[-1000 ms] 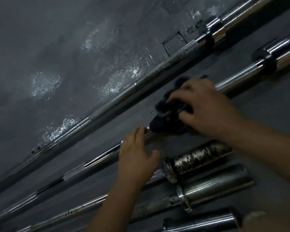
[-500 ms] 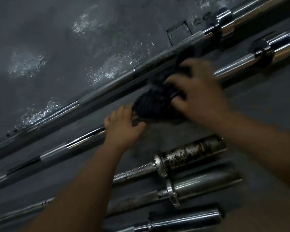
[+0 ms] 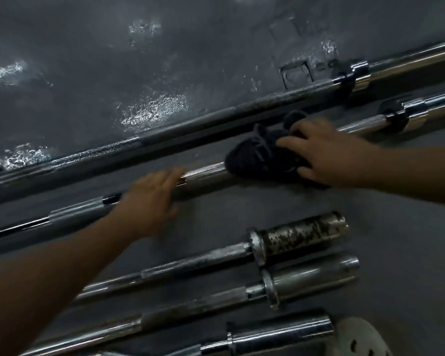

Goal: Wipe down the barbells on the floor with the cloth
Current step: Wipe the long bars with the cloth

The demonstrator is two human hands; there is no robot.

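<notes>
Several steel barbells lie side by side on the dark floor. My right hand (image 3: 326,152) grips a dark cloth (image 3: 249,158) bunched over the shaft of the second barbell (image 3: 206,173), left of its collar (image 3: 396,116). My left hand (image 3: 152,199) rests on the same shaft further left, fingers laid over the bar, a short gap of bare knurled steel between it and the cloth. The first barbell (image 3: 216,119) runs just behind, along the foot of the wall.
Nearer me lie a barbell with a rust-spotted sleeve (image 3: 303,235), another with a plain steel sleeve (image 3: 311,278), and a third sleeve (image 3: 280,332) at the bottom. A white perforated object (image 3: 360,340) sits at the bottom right. The rough grey wall (image 3: 165,60) rises behind.
My left hand has slid left along the second barbell, away from the cloth it was next to. My right hand keeps the cloth on the shaft. The view has shifted.
</notes>
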